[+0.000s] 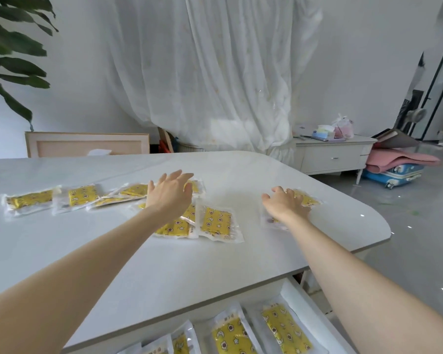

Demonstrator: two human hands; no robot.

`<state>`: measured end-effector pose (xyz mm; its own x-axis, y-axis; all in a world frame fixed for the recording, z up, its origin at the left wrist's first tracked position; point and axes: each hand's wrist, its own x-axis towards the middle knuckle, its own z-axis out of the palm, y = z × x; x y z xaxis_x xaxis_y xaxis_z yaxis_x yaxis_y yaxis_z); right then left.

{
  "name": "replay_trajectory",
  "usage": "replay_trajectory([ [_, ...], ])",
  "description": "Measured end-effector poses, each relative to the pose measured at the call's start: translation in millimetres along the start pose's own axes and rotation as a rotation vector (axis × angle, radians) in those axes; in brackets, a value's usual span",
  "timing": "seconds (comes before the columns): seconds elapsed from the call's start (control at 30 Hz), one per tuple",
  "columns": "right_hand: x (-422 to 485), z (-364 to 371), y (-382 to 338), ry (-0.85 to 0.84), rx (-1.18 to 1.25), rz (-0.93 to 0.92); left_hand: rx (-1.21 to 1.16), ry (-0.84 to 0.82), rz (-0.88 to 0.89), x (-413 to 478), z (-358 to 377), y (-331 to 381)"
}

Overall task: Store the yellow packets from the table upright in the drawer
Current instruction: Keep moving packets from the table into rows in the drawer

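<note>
Several clear-wrapped yellow packets (83, 196) are lying flat across our glossy white desk (164, 264). We are spreading our left hand (170, 194) open above the middle ones, gripping nothing, and pressing our right hand (285, 204), splayed flat, on another, likely to gather it. Below, more are leaning in the open white drawer (292, 290); white curtains (215, 72) are hanging behind.

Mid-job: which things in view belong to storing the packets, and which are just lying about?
Job: loose packets, table, stored packets, drawer, left hand, right hand.
Lying about: plant, curtain, sideboard, suitcase, pink blanket.
</note>
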<state>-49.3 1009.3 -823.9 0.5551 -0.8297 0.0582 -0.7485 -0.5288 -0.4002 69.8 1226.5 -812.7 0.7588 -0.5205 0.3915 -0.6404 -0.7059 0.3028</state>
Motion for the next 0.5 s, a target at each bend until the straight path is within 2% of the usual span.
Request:
replay_trajectory([
  [0.17, 28.5, 3.7, 20.1, 0.038, -0.144, 0.068, 0.101, -0.098, 0.030, 12.7, 24.0, 16.1],
  [0.3, 43.4, 8.7, 22.1, 0.003, -0.158, 0.108, 0.184, -0.202, 0.000, 22.7, 34.3, 9.2],
  [0.5, 41.7, 18.6, 12.5, -0.028, -0.051, -0.089, 0.222, -0.368, -0.114, 30.3, 42.0, -8.9],
])
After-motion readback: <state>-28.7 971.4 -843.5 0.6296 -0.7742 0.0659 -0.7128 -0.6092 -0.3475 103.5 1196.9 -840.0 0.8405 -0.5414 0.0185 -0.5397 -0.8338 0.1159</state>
